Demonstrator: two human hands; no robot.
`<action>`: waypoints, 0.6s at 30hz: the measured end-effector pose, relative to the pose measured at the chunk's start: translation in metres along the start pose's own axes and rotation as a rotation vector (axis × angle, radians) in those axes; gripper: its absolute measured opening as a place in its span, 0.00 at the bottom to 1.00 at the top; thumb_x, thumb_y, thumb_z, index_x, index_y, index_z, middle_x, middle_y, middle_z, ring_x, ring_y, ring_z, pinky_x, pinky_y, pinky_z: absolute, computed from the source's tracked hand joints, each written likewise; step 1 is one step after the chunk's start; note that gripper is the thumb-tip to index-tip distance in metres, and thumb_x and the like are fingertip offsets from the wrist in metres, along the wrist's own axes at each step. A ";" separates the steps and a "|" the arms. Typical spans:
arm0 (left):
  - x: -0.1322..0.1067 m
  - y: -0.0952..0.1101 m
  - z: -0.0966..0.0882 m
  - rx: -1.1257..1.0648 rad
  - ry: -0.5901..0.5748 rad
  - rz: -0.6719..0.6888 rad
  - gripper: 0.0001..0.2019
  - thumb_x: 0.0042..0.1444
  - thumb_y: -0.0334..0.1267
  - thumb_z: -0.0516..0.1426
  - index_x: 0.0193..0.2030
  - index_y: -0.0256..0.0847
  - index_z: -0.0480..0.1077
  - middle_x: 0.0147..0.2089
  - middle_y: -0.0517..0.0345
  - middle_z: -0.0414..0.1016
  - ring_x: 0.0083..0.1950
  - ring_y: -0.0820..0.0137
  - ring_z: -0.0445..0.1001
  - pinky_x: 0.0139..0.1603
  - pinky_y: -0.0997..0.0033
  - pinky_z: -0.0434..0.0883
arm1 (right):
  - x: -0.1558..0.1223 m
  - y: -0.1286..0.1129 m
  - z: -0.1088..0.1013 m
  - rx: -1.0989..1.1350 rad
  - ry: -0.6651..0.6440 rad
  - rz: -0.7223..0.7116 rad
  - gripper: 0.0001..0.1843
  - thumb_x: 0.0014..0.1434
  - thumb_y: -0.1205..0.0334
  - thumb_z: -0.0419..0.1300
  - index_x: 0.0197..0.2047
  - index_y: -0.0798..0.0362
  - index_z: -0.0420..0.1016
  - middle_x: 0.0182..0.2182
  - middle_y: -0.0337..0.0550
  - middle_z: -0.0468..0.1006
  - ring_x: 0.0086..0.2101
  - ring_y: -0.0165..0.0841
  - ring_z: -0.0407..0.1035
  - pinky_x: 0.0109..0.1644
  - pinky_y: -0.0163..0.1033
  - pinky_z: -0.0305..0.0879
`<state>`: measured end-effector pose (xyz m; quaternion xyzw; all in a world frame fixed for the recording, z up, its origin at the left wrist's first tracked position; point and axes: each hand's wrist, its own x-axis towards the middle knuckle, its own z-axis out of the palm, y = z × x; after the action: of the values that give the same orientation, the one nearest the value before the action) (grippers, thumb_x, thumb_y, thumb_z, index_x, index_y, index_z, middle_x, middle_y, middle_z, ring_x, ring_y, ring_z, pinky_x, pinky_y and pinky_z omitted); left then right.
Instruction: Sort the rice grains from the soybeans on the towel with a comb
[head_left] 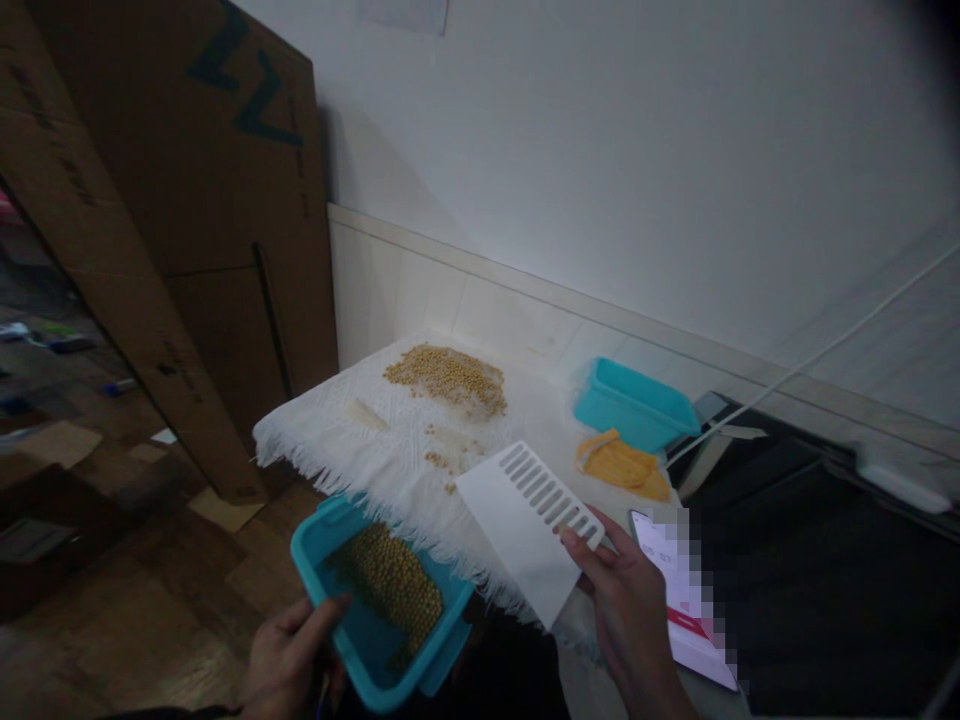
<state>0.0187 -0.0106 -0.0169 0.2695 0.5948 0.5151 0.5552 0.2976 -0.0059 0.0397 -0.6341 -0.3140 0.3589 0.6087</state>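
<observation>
Beans (405, 580), small, round and tan, lie heaped in the rectangular turquoise plastic tub (352, 655) that you hold by its near left rim, your left hand (292, 650) clamping it with the thumb over the lip; the other fingers are mostly hidden. Your right hand (626, 590) pinches a flat white plastic plate (499, 530) by its slotted end, thumb on the upper face and fingers behind, the plate tilted above a white woven cloth (330, 430) with a fringed edge. Beside that hand, to the right, lies a slim phone (660, 590) with a lit screen, its digits too blurred to read.

Past the plate, a few loose tan beans (437, 460) dot the cloth. Farther back sit a broad tan bean pile (450, 378), a crumpled orange-yellow cloth (622, 468) and, just behind it, a second turquoise plastic tub (637, 405), whose contents you cannot make out from this angle. A thin white cable (840, 340) slants past on the right. A tall brown cardboard box (225, 210) stands left of the covered surface, against a plain white wall (637, 150).
</observation>
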 end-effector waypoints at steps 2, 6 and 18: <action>0.003 -0.004 -0.002 0.004 -0.012 0.009 0.17 0.41 0.48 0.61 0.12 0.40 0.66 0.05 0.62 0.62 0.07 0.74 0.58 0.09 0.76 0.54 | -0.001 -0.001 0.003 0.040 -0.020 0.025 0.38 0.41 0.52 0.70 0.55 0.54 0.69 0.33 0.46 0.82 0.34 0.43 0.77 0.38 0.45 0.73; 0.007 -0.012 -0.004 0.021 -0.001 0.004 0.17 0.42 0.49 0.60 0.13 0.41 0.65 0.07 0.61 0.64 0.08 0.72 0.59 0.10 0.73 0.57 | -0.003 -0.005 0.011 0.079 -0.050 0.062 0.37 0.40 0.53 0.71 0.54 0.55 0.70 0.33 0.46 0.82 0.35 0.43 0.76 0.39 0.46 0.73; 0.008 -0.010 -0.004 0.078 0.101 0.145 0.15 0.41 0.45 0.57 0.11 0.44 0.62 0.09 0.65 0.60 0.11 0.73 0.58 0.11 0.73 0.58 | -0.007 -0.007 0.018 0.144 -0.071 0.128 0.36 0.40 0.54 0.71 0.53 0.54 0.70 0.34 0.45 0.82 0.34 0.43 0.76 0.36 0.44 0.73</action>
<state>0.0159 -0.0082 -0.0300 0.3071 0.6205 0.5433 0.4749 0.2787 -0.0014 0.0473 -0.5944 -0.2676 0.4410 0.6169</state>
